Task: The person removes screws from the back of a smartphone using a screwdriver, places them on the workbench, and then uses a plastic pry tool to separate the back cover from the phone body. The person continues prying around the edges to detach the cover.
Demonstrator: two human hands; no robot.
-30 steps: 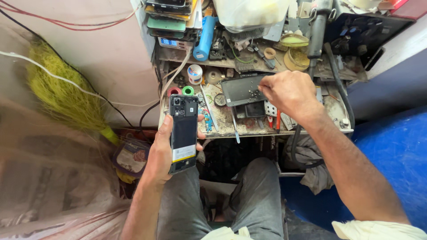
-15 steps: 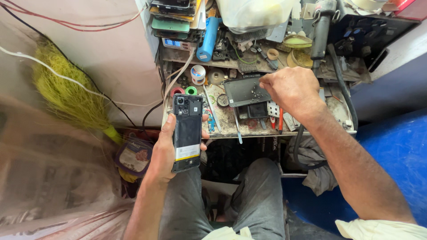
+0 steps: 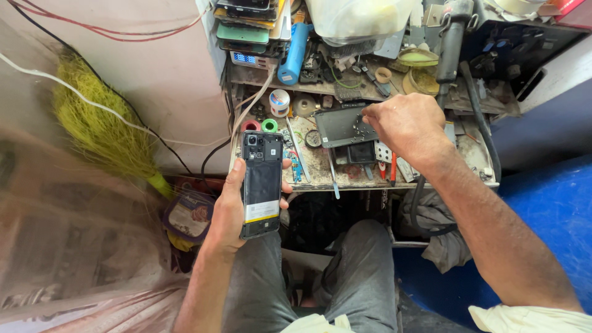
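1. Left hand (image 3: pixel 229 209): fingers wrapped round opened dark phone (image 3: pixel 261 184), back side up, held above lap, just before bench edge
2. Right hand (image 3: pixel 407 126): fingertips pinched together at dark tray (image 3: pixel 340 126) on cluttered workbench (image 3: pixel 431 176)

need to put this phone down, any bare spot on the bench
Hardly: a bare patch of the bench top lies between the tweezers and the dark metal plate, and a strip at the right front edge. The back shelf is crammed.

Your right hand (image 3: pixel 407 126) has edged a little further back over the dark metal plate (image 3: pixel 343 126), fingertips now pinching at its far right corner. Your left hand (image 3: pixel 229 209) has raised the opened phone (image 3: pixel 261 183) slightly.
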